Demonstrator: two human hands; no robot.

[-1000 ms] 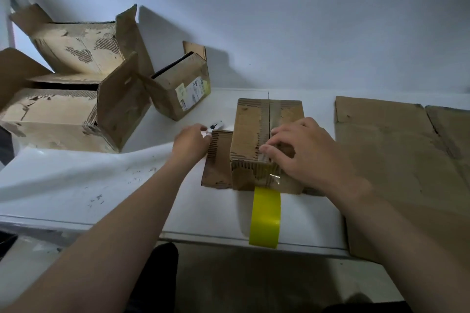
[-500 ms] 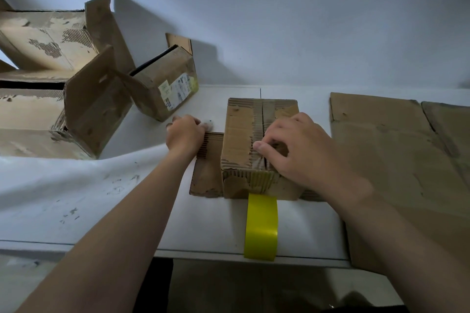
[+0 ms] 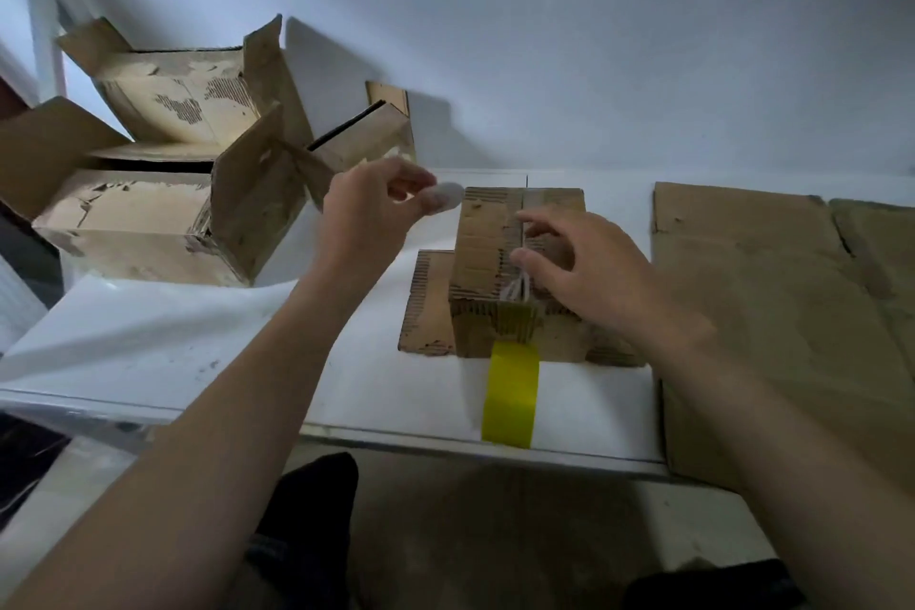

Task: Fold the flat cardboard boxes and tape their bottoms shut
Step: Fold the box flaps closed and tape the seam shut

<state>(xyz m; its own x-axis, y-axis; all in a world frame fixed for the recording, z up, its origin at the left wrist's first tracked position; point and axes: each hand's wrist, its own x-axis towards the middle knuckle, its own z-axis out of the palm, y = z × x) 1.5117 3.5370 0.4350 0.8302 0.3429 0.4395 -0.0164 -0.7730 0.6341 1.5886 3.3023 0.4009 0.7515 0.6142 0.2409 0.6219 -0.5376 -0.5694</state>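
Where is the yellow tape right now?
In the head view, the yellow tape sits at the white table's near edge, just in front of the small cardboard box under the right hand.

No lettering, label, brand, number or sign can be read. The torn faces of the cardboard boxes (image 3: 148, 223) at ten o'clock and the yellow tape (image 3: 510, 391) at six o'clock are seen without legible print. The small white object (image 3: 445, 198) at twelve o'clock is too blurred to be made out.
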